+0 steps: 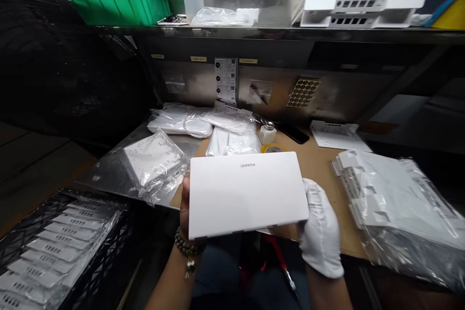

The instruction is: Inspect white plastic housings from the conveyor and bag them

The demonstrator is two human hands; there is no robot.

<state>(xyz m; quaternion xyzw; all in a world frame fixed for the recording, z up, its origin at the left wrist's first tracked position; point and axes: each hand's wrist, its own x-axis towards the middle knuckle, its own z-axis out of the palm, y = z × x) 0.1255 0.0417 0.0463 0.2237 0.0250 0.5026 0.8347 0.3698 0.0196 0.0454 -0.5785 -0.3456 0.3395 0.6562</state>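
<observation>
1 head-worn view, facing forward and down, close over the workbench (319, 164)

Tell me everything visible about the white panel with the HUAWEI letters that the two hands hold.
The white panel is a thin, flat rectangle with rounded corners, smooth and matte, apparently plastic. Small grey HUAWEI lettering sits near its far edge, upside down to the camera. It is held roughly level over the near edge of the wooden table. The bare left hand grips its left edge; the gloved right hand grips its near right corner.
</observation>
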